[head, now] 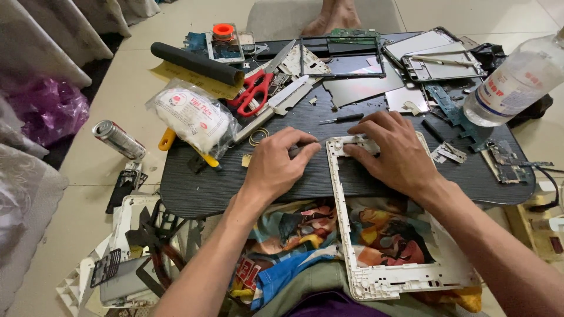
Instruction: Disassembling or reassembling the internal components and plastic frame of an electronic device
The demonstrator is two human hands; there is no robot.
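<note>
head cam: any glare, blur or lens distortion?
Head view: soft, even light with faint shadows; mild glare on the clear plastic bottle; left hand, right hand and white frame sharp; wide-angle stretch at the edges.
</note>
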